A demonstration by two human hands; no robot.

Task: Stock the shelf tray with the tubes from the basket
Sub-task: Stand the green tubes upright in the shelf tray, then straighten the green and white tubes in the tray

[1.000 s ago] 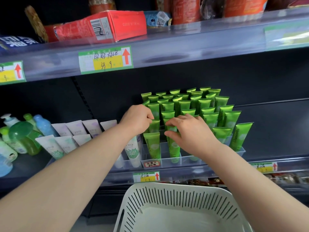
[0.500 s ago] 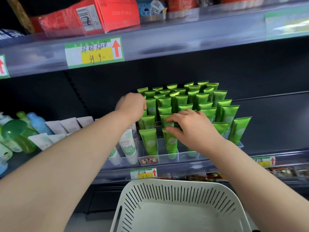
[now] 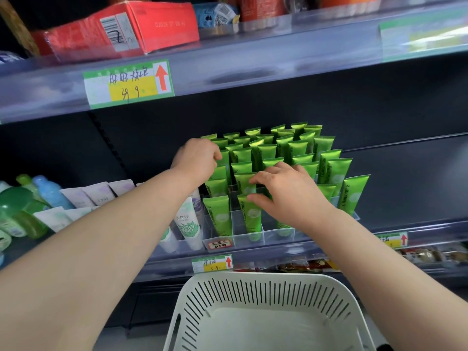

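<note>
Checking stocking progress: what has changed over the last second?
The left hand moved farther back along the left column of green tubes in the tray. The right hand still pinches a tube near the front of the next column. The basket still shows no tubes.

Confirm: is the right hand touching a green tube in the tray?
Touching. Head view: the right hand pinches a green tube, second row of the tray, between thumb and forefinger.

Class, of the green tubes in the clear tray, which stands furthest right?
The tube at the clear tray's right end, lettered Chamomile up its side. It stands apart, right of the right hand; all the others are left of it.
</note>
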